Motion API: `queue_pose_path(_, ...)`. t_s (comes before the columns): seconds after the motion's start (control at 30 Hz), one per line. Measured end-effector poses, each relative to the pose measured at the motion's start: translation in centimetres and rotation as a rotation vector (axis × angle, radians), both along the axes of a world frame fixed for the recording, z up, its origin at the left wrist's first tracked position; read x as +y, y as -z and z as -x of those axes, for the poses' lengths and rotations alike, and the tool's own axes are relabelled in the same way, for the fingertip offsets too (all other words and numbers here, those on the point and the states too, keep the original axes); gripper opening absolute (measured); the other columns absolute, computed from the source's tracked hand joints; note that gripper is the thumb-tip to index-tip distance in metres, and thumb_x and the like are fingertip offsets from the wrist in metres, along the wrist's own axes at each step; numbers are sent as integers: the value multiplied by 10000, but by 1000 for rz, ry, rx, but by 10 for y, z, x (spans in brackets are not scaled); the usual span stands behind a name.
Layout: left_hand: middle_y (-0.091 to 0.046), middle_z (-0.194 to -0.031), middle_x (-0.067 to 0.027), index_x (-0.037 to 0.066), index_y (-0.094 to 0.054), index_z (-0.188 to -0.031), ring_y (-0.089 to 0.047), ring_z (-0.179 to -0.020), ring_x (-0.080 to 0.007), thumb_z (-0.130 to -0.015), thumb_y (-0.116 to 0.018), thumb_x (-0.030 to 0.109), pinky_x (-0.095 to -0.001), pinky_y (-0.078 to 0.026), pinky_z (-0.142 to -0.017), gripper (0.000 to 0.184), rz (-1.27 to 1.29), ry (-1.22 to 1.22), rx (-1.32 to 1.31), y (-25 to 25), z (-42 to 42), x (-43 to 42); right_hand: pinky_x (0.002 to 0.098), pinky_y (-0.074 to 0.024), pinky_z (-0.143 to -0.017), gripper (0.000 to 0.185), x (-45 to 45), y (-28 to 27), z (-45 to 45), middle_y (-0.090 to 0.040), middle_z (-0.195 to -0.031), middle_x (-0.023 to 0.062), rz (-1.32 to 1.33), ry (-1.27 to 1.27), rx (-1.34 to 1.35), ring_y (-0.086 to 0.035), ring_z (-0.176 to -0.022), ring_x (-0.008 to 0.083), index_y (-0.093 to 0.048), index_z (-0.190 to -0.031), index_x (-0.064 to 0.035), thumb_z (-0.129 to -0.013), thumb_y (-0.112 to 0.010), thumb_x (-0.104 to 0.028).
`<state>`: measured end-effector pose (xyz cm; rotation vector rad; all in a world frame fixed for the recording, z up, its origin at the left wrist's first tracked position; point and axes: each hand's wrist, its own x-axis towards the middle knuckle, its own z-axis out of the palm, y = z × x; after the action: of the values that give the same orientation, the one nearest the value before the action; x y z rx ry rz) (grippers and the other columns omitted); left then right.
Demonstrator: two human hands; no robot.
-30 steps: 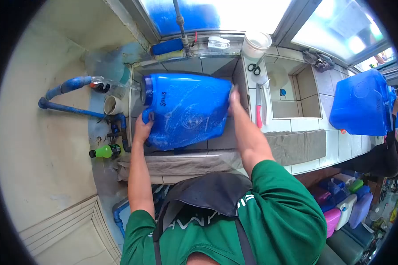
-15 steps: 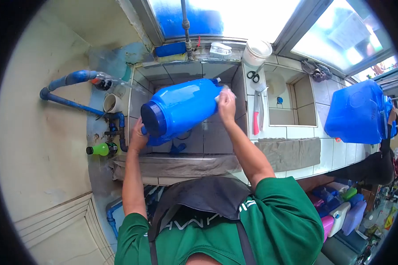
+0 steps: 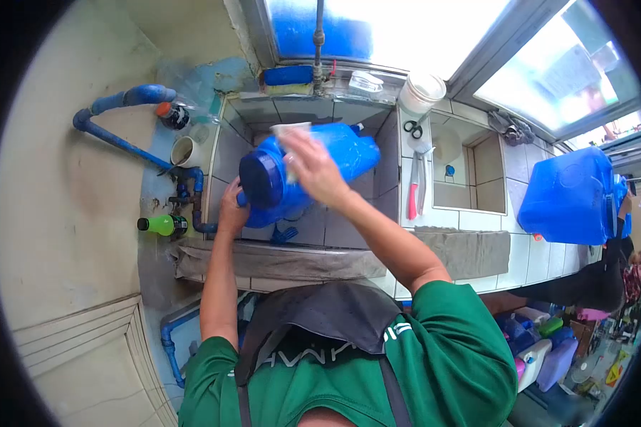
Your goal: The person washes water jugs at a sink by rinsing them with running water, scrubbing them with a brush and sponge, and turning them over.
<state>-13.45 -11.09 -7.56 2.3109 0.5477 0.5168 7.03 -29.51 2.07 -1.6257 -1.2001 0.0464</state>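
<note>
A blue plastic jug [image 3: 335,153] with a dark blue cap lies tilted over the tiled basin [image 3: 349,231], its cap toward the left. My left hand [image 3: 233,208] is closed round the jug's handle beside the cap. A pale cloth or sponge [image 3: 292,129] is pressed to the jug's upper side just behind the cap by my right hand [image 3: 312,165], which is slightly blurred. Under the jug, a small blue brush-like object [image 3: 283,234] lies on the basin floor.
Blue pipes [image 3: 121,146] run along the left wall, near a green bottle [image 3: 162,225] and a cup [image 3: 185,151]. Right of the basin are scissors [image 3: 413,129], a red-handled knife [image 3: 412,199], a white bucket [image 3: 421,94] and another blue jug [image 3: 573,196]. A grey cloth [image 3: 463,252] lies in front.
The jug has turned so its cap faces me, and its far end has swung away. My right hand has moved from its far end to near the cap. Water no longer shows at the pipe.
</note>
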Motion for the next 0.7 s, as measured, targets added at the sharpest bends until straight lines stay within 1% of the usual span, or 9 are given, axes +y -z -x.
queue_pose_path(0.1, -573, -1320, -183, 44, -678, -1092, -515, -1239, -376, -712, -654, -44, -428, -414, -1052, 391, 75, -8, -25, -2, -5, 0, 433, -281, -1148, 422, -14, -15, 12, -469, -1437, 185, -11, -81, -201, -396, -1374, 351, -517, -1379, -63, -982, -506, -207)
queue_pose_path(0.17, -574, -1318, -191, 40, -672, -1108, -532, -1224, -374, -738, -646, -35, -422, -432, -1035, 379, 96, -40, -4, -5, -3, 2, 420, -276, -1149, 435, -21, 15, -18, -471, -1432, 191, 32, 51, 293, -401, -1366, 356, -498, -1389, -48, -1026, -415, -272)
queue_pose_path(0.23, -579, -1314, -186, 37, -670, -1114, -543, -1216, -365, -747, -652, -24, -418, -439, -1028, 372, 25, -72, 4, -16, -12, 1, 391, -281, -1143, 474, -29, 86, -74, -494, -1409, 198, 207, 363, 222, -432, -1338, 351, -487, -1397, -33, -1050, -337, -318)
queue_pose_path(0.3, -600, -1286, -165, 34, -674, -1106, -566, -1186, -346, -755, -663, 3, -415, -457, -1003, 353, -35, -97, -1, -43, -39, -9, 369, -389, -1027, 448, -26, 111, -109, -594, -1165, 164, 120, 286, 204, -554, -1086, 283, -564, -1297, -17, -1052, -344, -321)
queue_pose_path(0.4, -645, -1193, -121, 42, -688, -1041, -600, -1103, -332, -734, -683, 48, -416, -478, -947, 307, -268, -73, -16, -63, -92, 2, 365, -386, -1033, 438, 8, 35, -88, -592, -1182, 154, -130, 99, 441, -537, -1154, 280, -567, -1287, -9, -1049, -373, -323)
queue_pose_path(0.43, -650, -1162, -119, 53, -690, -1016, -602, -1081, -331, -725, -684, 59, -405, -478, -934, 291, -360, -16, 0, -69, -104, 11, 368, -380, -1060, 456, 10, -5, -76, -556, -1308, 215, -166, 64, 345, -510, -1238, 357, -584, -1274, -10, -992, -510, -362)
queue_pose_path(0.53, -652, -1129, -122, 73, -683, -1010, -595, -1078, -327, -718, -700, 88, -409, -457, -944, 292, -469, 57, 109, -81, -132, 21, 457, -475, -935, 583, 20, -22, -74, -565, -1221, 236, 229, 332, -356, -551, -1129, 404, -595, -1248, -113, -840, -664, -524)
queue_pose_path(0.67, -640, -1166, -150, 74, -644, -1112, -558, -1153, -357, -726, -772, 202, -471, -395, -1015, 427, -542, 225, 149, -104, -141, 27, 511, -502, -852, 626, 23, -32, -116, -645, -1123, 239, 764, 336, -180, -624, -1039, 430, -614, -1218, -92, -887, -544, -618)
queue_pose_path(0.7, -628, -1198, -150, 106, -614, -1207, -530, -1197, -364, -734, -783, 367, -489, -343, -1057, 566, -499, 181, 180, -116, -135, 32, 516, -502, -847, 646, 23, -47, -121, -661, -1090, 233, 879, 260, -188, -637, -1004, 437, -611, -1223, -87, -890, -526, -634)
